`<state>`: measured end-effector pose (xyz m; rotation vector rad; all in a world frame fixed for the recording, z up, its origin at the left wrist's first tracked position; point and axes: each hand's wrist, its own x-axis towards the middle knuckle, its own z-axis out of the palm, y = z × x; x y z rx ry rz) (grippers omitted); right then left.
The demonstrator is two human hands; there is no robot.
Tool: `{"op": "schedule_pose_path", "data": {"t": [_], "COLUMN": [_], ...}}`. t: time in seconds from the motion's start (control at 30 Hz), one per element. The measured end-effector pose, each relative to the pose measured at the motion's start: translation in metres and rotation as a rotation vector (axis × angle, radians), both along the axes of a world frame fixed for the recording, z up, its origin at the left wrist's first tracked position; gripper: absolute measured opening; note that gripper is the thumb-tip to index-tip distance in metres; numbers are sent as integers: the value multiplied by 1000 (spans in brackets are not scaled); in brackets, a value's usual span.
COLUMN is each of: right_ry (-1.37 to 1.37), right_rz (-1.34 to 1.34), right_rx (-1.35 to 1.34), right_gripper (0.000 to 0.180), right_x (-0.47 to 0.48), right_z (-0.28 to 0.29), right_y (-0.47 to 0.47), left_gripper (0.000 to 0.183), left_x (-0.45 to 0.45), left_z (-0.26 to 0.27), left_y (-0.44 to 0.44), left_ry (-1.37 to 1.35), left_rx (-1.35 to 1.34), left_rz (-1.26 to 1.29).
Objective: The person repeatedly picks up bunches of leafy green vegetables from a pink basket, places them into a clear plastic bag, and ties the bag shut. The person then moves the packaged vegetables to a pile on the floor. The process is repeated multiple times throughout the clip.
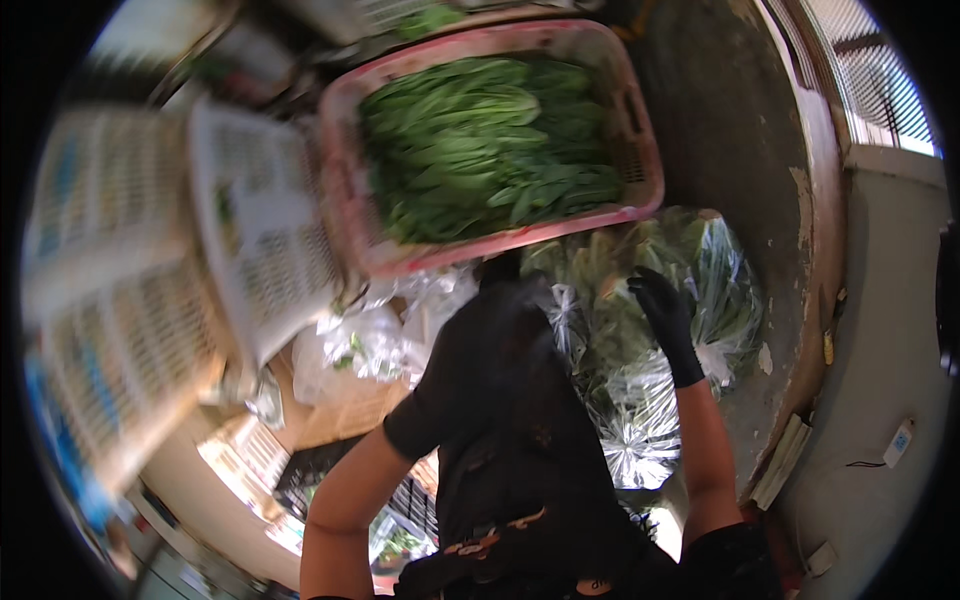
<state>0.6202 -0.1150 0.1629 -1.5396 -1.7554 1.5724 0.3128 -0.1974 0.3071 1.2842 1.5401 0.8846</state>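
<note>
A pink plastic basket point(491, 244) filled with long leafy greens point(487, 142) stands at the top middle. My left hand point(491, 322), in a black glove, reaches up in front of my dark clothing towards the basket's near rim; its fingers blend into the dark and cannot be made out. At the right, my right hand point(664, 311), also black-gloved, is over clear plastic bags of greens point(724, 292), with its fingers partly bent and apart and nothing visible in them. More tied clear bags point(637, 442) lie below, between that hand and my body.
White slatted crates point(262, 225) stand at the left, blurred. Crumpled clear plastic bags point(367, 337) lie near a cardboard piece point(345, 412). A black crate point(322, 469) is at the lower left. A worn wall with peeling paint point(799, 217) runs down the right side.
</note>
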Motion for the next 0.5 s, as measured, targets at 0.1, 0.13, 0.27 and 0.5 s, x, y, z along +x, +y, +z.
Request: {"op": "schedule_pose_path", "data": {"t": [0.1, 0.13, 0.27, 0.5], "right_ry": [164, 228, 267, 217], "right_rz": [-383, -583, -601, -599], "right_rx": [-247, -308, -311, -378], "right_gripper": [31, 29, 24, 36], "right_x": [13, 17, 22, 20], "right_z": [-25, -33, -51, -33], "right_y": [5, 11, 16, 28], "left_gripper": [44, 47, 61, 77], "left_x": [36, 52, 115, 146], "left_z": [-147, -183, -337, -450], "left_y": [92, 131, 242, 296], "left_ry": [209, 265, 604, 609], "left_rx": [118, 95, 182, -73], "left_rz": [-91, -188, -508, -753]}}
